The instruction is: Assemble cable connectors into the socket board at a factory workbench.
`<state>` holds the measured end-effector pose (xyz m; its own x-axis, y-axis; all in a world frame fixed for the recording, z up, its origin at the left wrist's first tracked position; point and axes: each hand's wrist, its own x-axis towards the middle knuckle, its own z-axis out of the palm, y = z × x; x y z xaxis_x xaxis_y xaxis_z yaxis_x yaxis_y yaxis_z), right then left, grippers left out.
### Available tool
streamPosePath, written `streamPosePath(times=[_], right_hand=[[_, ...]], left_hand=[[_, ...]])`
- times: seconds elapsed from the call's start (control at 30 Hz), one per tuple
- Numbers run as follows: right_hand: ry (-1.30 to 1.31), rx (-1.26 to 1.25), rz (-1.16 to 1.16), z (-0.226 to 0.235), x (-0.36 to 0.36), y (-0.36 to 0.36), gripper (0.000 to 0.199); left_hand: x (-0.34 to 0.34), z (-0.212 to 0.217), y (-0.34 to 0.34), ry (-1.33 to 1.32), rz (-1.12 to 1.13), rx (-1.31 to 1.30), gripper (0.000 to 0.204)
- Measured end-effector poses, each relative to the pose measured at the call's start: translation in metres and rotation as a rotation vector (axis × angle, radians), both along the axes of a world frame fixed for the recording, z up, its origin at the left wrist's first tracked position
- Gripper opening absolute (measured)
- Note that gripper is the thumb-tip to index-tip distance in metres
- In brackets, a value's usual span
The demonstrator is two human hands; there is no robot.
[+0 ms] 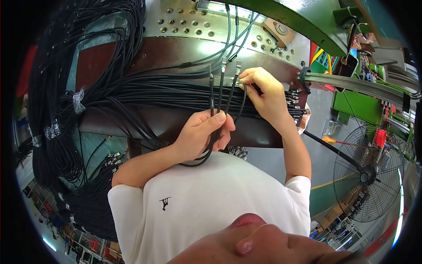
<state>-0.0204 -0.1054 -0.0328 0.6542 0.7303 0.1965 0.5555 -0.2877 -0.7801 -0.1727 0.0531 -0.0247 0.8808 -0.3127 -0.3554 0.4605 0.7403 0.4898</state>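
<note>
My left hand (pixel 203 132) is closed round several black cables (pixel 220 90), whose ends stand up above the thumb. Two of these ends carry small metal connectors with coloured wires showing; another has a narrower dark tip. Just to the right, my right hand (pixel 267 93) pinches the end of one more black cable (pixel 244 99) between thumb and fingertips. That tip is mostly hidden by the fingers. Behind both hands a thick bundle of black cables (pixel 162 90) lies across the dark red bench top (pixel 176 50), its connector ends fanned out beyond my right wrist.
Large coils of black cable (pixel 48 88), bound with clear wrap (pixel 79 101), hang at the left. A perforated metal plate (pixel 184 24) and a green machine frame (pixel 299 22) stand at the back. On the right is a large caged fan (pixel 369 174) beside a metal rail (pixel 351 81).
</note>
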Motion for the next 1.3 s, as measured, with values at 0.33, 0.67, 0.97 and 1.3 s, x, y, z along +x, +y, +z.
streamPosePath(times=[0.33, 0.67, 0.97, 1.3], right_hand=[[-0.247, -0.092, -0.03, 0.003, -0.004, 0.005, 0.019], [-0.365, 0.063, -0.208, 0.002, -0.003, -0.011, 0.022], [-0.055, -0.157, -0.127, 0.011, 0.0, -0.009, 0.01], [-0.652, -0.048, -0.055, 0.024, -0.004, -0.017, 0.023]], left_hand=[[0.004, -0.001, 0.002, -0.033, -0.039, 0.022, 0.035], [0.009, 0.024, 0.0, -0.001, -0.207, 0.276, 0.038], [0.014, 0.015, 0.006, -0.051, -0.245, 0.267, 0.044], [0.022, 0.012, 0.006, 0.001, -0.287, 0.13, 0.047]])
